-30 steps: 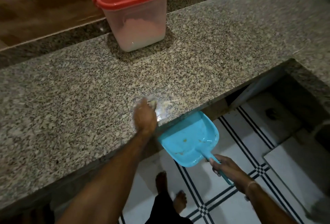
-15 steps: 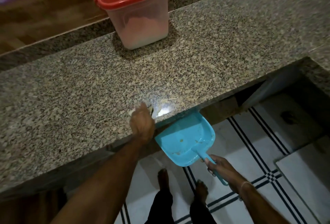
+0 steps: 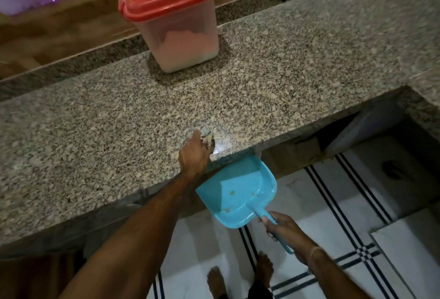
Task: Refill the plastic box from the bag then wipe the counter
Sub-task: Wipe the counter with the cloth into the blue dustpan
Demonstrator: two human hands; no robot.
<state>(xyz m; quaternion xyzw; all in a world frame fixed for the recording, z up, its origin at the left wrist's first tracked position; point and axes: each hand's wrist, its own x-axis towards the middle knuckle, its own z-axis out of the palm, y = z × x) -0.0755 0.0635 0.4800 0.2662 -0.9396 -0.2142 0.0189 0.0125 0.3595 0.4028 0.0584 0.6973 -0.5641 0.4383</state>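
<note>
The plastic box [image 3: 183,36] with a red lid stands shut at the back of the granite counter [image 3: 297,79], partly filled with pale powder. My left hand [image 3: 194,155] rests at the counter's front edge, closed on a small crumpled cloth [image 3: 208,138] beside a bright wet-looking patch. Just below that edge my right hand [image 3: 283,226] grips the handle of a blue dustpan [image 3: 238,191], whose mouth sits under the counter lip. A few crumbs lie in the pan. No bag is visible.
A wooden ledge [image 3: 59,27] runs behind the counter, with a purple glow at the top left. The counter turns a corner at the right [image 3: 426,79]. Below are white floor tiles with dark stripes [image 3: 345,215] and my bare feet [image 3: 238,275].
My left hand has slid slightly back toward the counter edge with the cloth. The dustpan has stayed under the lip, and the view has shifted a little.
</note>
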